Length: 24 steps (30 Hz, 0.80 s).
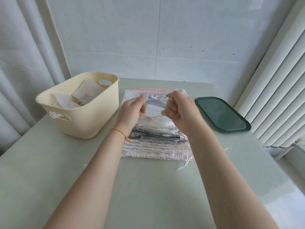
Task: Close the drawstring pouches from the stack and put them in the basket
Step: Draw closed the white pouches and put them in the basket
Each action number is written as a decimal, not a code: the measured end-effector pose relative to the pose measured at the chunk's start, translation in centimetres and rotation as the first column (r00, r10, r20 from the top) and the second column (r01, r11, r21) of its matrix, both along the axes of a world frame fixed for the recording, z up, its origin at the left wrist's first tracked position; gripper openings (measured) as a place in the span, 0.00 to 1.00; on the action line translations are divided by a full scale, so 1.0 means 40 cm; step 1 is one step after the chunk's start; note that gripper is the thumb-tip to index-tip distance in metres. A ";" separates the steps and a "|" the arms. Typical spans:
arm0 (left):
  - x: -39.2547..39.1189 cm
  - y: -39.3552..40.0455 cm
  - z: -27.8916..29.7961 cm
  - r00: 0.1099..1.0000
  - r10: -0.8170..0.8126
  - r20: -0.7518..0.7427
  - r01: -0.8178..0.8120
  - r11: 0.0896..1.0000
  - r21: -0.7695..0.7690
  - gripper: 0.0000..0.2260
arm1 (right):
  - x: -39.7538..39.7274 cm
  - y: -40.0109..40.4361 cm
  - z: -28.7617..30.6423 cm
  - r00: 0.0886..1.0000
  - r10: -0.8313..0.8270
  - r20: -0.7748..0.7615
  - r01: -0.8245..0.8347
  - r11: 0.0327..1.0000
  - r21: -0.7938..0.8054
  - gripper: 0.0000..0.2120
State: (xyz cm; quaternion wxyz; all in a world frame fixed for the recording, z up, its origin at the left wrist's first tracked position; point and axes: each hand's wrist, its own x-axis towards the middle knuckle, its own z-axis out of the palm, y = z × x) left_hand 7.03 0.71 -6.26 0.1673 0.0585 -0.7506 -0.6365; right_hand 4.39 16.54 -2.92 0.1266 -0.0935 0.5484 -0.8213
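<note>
A stack of drawstring pouches lies on the table's middle, ruffled openings toward me. Above its far half my left hand and my right hand hold a small white pouch between them. Each hand pinches one side of it near the top, fingers curled. The pouch's far edge is hidden behind the fingers. To the left stands a cream plastic basket with a few white pouches inside.
A dark green tray lies flat at the right of the stack. A loose white cord trails from the stack's near right corner. Curtains hang at left, a radiator stands at right. The table's front half is bare.
</note>
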 end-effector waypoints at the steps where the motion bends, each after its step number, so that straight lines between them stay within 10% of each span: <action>1: 0.002 -0.001 -0.002 0.998 0.058 -0.026 -0.060 0.996 -0.063 0.21 | -0.001 -0.001 -0.005 0.998 -0.055 -0.035 0.058 0.995 0.076 0.20; 9: 0.003 -0.032 -0.007 0.992 0.129 -0.012 -0.127 0.951 -0.280 0.20 | -0.001 -0.008 -0.024 0.855 0.089 -0.511 0.362 0.602 0.711 0.09; 15: 0.016 -0.029 0.012 0.986 0.164 0.009 -0.155 0.944 -0.291 0.16 | 0.004 0.014 -0.022 0.839 0.434 -0.329 0.281 0.171 0.944 0.17; 24: 0.014 -0.018 0.018 0.983 0.179 -0.026 -0.179 0.935 -0.308 0.12 | -0.008 0.005 -0.020 0.792 0.306 -0.528 0.465 0.256 0.847 0.11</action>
